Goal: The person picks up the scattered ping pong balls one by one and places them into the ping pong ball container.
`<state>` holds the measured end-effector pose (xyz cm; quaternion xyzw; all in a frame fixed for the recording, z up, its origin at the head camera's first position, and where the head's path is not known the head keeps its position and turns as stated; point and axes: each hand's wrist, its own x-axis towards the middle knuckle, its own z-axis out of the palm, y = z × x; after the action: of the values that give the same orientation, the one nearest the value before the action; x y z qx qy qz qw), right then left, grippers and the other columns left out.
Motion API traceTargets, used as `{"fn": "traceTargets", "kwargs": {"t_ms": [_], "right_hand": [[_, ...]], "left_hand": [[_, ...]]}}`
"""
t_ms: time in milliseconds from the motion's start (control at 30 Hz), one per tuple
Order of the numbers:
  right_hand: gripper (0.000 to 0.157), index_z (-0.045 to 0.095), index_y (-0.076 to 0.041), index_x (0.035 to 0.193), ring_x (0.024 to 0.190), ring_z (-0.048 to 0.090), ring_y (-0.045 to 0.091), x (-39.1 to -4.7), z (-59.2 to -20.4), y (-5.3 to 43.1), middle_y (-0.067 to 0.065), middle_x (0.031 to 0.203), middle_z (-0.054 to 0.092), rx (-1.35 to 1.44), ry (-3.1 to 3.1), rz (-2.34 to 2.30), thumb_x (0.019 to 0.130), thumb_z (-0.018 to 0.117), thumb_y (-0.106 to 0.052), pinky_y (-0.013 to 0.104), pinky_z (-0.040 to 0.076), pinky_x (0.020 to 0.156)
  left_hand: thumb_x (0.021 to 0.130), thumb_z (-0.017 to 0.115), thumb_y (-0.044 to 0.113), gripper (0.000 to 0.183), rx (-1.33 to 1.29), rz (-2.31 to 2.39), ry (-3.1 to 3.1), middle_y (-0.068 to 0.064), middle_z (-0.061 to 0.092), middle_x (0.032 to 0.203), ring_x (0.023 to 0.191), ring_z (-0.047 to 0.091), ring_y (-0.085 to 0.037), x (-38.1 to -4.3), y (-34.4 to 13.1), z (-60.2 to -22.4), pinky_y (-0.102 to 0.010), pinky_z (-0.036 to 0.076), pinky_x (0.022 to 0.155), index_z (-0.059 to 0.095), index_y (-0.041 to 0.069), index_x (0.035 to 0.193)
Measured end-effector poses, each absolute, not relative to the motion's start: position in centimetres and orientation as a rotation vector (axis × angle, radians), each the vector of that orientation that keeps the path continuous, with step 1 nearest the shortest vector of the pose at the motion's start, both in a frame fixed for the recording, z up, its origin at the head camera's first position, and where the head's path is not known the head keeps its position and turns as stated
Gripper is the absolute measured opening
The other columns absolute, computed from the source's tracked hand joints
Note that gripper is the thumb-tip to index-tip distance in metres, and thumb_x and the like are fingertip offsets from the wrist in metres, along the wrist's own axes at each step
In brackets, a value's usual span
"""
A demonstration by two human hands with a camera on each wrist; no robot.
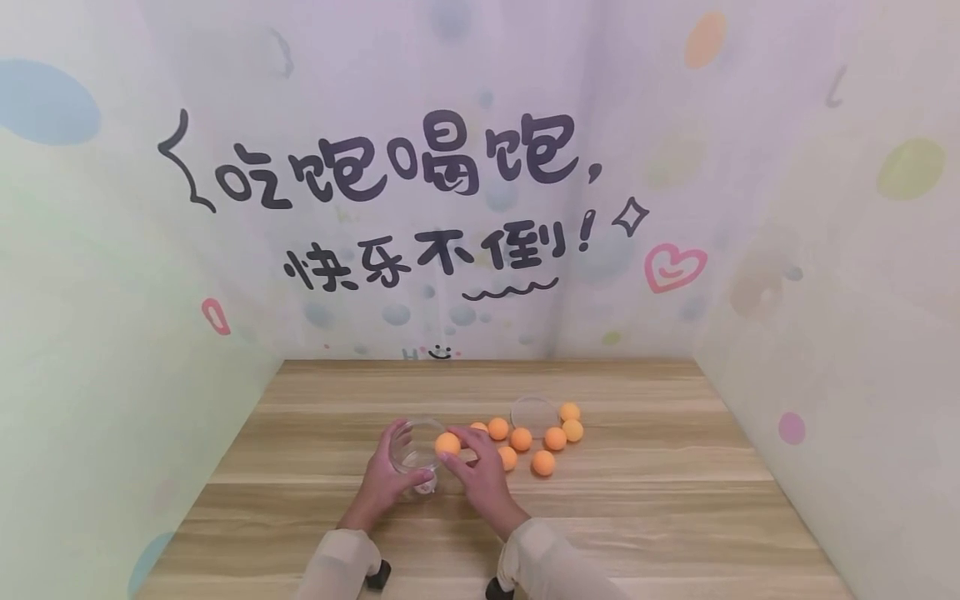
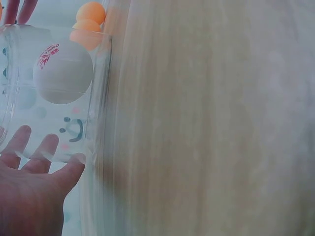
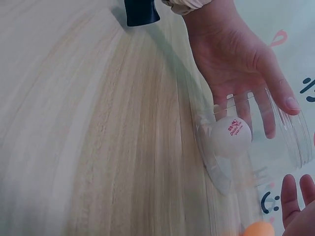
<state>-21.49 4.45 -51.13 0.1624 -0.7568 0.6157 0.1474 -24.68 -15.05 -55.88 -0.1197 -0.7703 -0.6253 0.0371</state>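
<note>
A clear plastic jar [image 1: 405, 437] stands upright on the table, its mouth uncovered. My left hand [image 1: 380, 483] grips it from the left side, fingers behind and thumb at the front. At the jar's bottom lies a white ping-pong ball [image 3: 231, 136] with red print, also seen through the wall in the left wrist view. Between thumb and fingers, my right hand [image 1: 483, 479] pinches an orange ping-pong ball [image 1: 447, 444] at the right side of the jar's rim. In the right wrist view that pinched ball is out of sight.
Several loose orange ping-pong balls [image 1: 543, 463] lie on the wooden table [image 1: 637, 517] to the right of the jar. Among them is a round clear lid [image 1: 534, 415]. A printed curtain [image 1: 480, 333] borders the table's back, with pale panels at both sides.
</note>
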Motion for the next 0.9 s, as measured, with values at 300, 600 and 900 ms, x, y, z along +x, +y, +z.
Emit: {"fn": "traceTargets", "kwargs": {"t_ms": [300,600,900], "right_hand": [[0.037,0.065,-0.003,0.123,0.102,0.056,0.024,-21.9,-51.7,4.0,0.011,0.118,0.059,0.421,-2.198,1.786,0.088,0.072,-0.013,0.026,0.053,0.07],[0.043,0.064,-0.007,0.126,0.105,0.054,0.024,-22.8,-52.9,3.9,0.006,0.122,0.058,0.446,-2.236,1.76,0.089,0.072,-0.027,0.03,0.053,0.073],[0.042,0.064,-0.007,0.126,0.111,0.055,0.031,-22.9,-52.8,3.4,0.009,0.126,0.055,0.45,-2.215,1.817,0.087,0.074,-0.017,0.031,0.054,0.074]], "left_hand": [[0.072,0.086,0.008,0.096,-0.363,-1.915,-2.377,-0.022,0.037,0.149,0.136,0.035,-0.042,-24.3,-14.7,-55.2,-0.06,0.035,0.103,0.028,0.007,0.148],[0.075,0.083,0.007,0.094,-0.385,-1.917,-2.431,-0.025,0.033,0.15,0.136,0.032,-0.045,-23.0,-14.5,-52.2,-0.06,0.033,0.105,0.024,0.0,0.149],[0.074,0.084,0.009,0.095,-0.395,-1.908,-2.383,-0.021,0.033,0.151,0.137,0.032,-0.044,-24.6,-14.9,-55.4,-0.062,0.031,0.105,0.025,0.007,0.149]]}}
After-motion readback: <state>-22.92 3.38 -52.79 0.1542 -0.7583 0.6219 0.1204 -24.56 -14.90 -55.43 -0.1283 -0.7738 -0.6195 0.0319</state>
